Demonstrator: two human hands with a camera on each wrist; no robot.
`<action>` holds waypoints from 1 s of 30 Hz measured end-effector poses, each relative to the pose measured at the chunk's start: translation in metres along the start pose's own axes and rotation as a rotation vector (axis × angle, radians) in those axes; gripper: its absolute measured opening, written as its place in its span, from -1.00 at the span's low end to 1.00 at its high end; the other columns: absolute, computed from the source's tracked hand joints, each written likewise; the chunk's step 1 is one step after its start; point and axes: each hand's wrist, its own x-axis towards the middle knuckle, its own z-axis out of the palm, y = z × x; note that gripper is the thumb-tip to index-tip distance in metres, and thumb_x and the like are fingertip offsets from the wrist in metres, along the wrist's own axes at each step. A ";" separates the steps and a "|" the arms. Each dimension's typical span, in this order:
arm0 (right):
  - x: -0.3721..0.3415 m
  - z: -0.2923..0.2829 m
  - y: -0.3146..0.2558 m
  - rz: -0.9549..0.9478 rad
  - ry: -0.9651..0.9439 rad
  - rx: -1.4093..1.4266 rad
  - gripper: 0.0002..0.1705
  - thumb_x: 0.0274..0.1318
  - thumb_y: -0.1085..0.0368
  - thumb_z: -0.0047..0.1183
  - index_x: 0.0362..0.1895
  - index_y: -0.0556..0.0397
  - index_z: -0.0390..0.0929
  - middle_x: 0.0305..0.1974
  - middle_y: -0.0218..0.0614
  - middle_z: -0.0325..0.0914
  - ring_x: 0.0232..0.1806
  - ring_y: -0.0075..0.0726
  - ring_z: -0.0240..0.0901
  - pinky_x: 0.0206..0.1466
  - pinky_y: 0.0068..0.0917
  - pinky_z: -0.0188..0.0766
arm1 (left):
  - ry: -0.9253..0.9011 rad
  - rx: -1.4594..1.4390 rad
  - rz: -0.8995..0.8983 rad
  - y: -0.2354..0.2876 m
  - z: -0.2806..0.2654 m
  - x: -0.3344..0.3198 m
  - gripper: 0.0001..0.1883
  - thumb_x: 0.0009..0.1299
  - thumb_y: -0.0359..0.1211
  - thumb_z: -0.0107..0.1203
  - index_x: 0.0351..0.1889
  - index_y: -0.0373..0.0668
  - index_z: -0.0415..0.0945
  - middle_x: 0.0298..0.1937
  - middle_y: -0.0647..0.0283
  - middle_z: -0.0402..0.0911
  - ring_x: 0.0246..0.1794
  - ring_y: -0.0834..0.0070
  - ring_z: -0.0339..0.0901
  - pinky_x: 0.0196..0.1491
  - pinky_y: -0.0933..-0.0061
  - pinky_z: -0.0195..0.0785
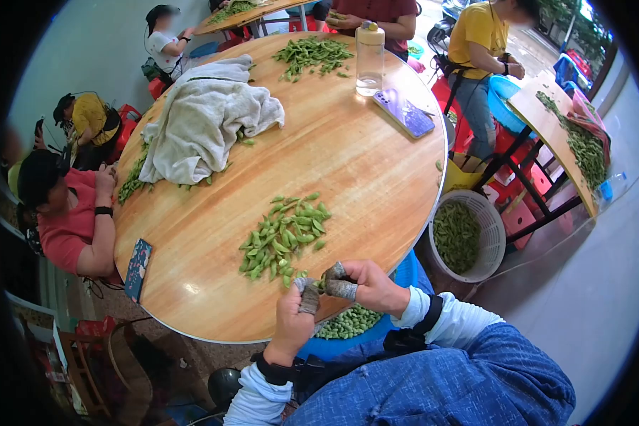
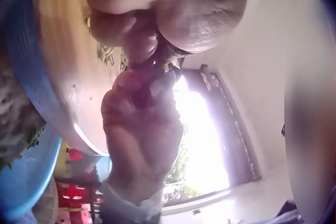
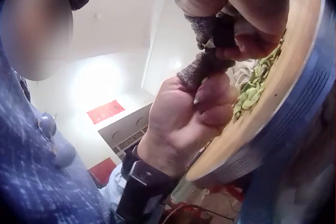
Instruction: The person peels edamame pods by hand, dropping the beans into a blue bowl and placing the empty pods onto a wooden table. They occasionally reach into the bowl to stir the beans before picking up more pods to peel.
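Both hands meet over the table's near edge, thumbs and fingers wrapped in grey-brown cloth covers. Between their fingertips a green bean pod is pinched, mostly hidden by the wrapped fingers. My left hand grips it from the left, and my right hand from the right. Just beyond them a loose pile of green bean pods lies on the round wooden table. Below the hands, a blue basin contains many shelled green beans. In the right wrist view, the curled fingers come together tip to tip.
A grey cloth covers part of another pod heap. A water bottle, a purple phone and a dark patterned case lie or stand on the table. A white basket of pods is at the right. Other people sit around.
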 end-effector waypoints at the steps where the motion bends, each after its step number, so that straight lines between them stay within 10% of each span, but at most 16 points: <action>1: -0.001 0.002 -0.005 -0.014 -0.009 -0.010 -0.85 0.08 0.33 0.01 -0.33 0.17 0.45 -0.38 -0.45 0.47 -0.32 -0.61 0.32 -0.21 -0.59 0.29 | -0.042 -0.237 -0.182 0.000 -0.003 -0.002 -0.92 0.28 -0.48 -0.06 -0.28 -0.21 0.39 -0.55 0.26 0.47 -0.63 0.59 0.38 -0.61 0.62 0.15; 8: -0.002 0.006 -0.014 -0.320 -0.017 -0.609 -0.85 -0.13 0.43 0.08 -0.39 0.16 0.44 -0.49 -0.08 0.39 -0.41 0.00 0.36 -0.35 -0.32 0.29 | -0.037 -0.392 -0.286 0.024 -0.004 -0.007 -0.93 0.31 -0.46 -0.10 -0.27 -0.18 0.37 -0.56 0.37 0.42 -0.66 0.76 0.24 -0.65 0.76 0.00; 14: -0.003 0.012 -0.020 -0.414 -0.092 -0.753 -0.70 -0.56 0.64 -0.04 -0.50 0.20 0.37 -0.48 -0.12 0.32 -0.43 0.08 0.30 -0.40 -0.23 0.26 | -0.041 -0.542 -0.383 0.016 -0.008 -0.006 -0.92 0.27 -0.49 -0.13 -0.30 -0.19 0.36 -0.53 0.33 0.43 -0.66 0.74 0.26 -0.67 0.76 -0.02; 17: -0.007 0.011 -0.021 -0.328 -0.094 -0.693 -0.81 -0.32 0.55 0.02 -0.45 0.19 0.39 -0.47 -0.09 0.33 -0.40 0.11 0.31 -0.37 -0.21 0.27 | -0.077 -0.624 -0.396 0.012 -0.008 -0.003 -0.91 0.27 -0.49 -0.15 -0.31 -0.19 0.36 -0.52 0.33 0.42 -0.67 0.73 0.24 -0.69 0.75 -0.03; 30: -0.017 -0.008 -0.021 -0.324 -0.039 -0.713 -0.71 -0.44 0.61 -0.01 -0.43 0.16 0.42 -0.46 -0.10 0.35 -0.38 0.09 0.33 -0.39 -0.23 0.28 | -0.254 -0.632 -0.542 0.015 0.001 0.005 -0.90 0.29 -0.44 -0.16 -0.27 -0.11 0.32 -0.53 0.37 0.36 -0.66 0.73 0.16 -0.66 0.74 -0.01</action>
